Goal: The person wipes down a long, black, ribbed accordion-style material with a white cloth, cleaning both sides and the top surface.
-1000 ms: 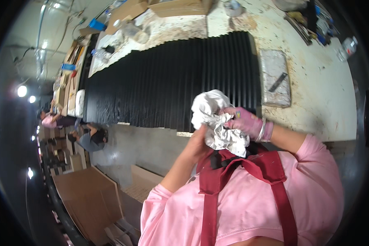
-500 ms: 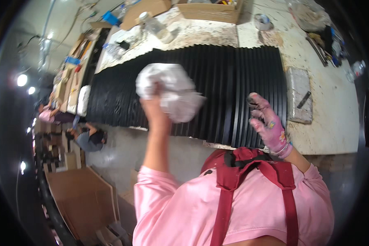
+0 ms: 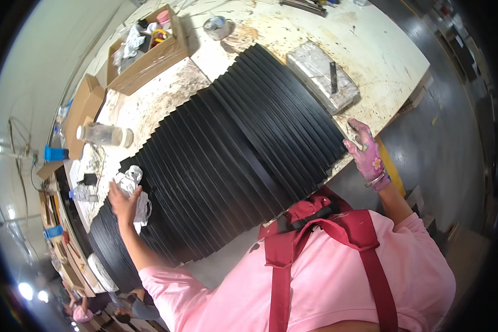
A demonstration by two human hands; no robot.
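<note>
A long black pleated bellows cover (image 3: 221,144) lies across the table, its ribs running crosswise. Toward its left part, my bare left hand (image 3: 125,203) has a crumpled white cloth (image 3: 143,211) pressed against it, with folds showing past the thumb and fingertips; the palm side is hidden. My right hand (image 3: 367,155), in a pink flowered glove with whitish, worn fingertips, is beside the bellows' right end. Its fingers are parted and hold nothing.
Beyond the bellows are a clear jar (image 3: 105,135), a cardboard box (image 3: 149,69) of odds and ends, and a small tub (image 3: 217,29). A wrapped grey-white block (image 3: 321,74) with a dark strip on top lies at the right. Other people (image 3: 83,312) are at the far lower left.
My view has turned, so the bellows now slants. My left hand has carried the white cloth from above the bellows' middle to its left part. My right hand is now by the right end.
</note>
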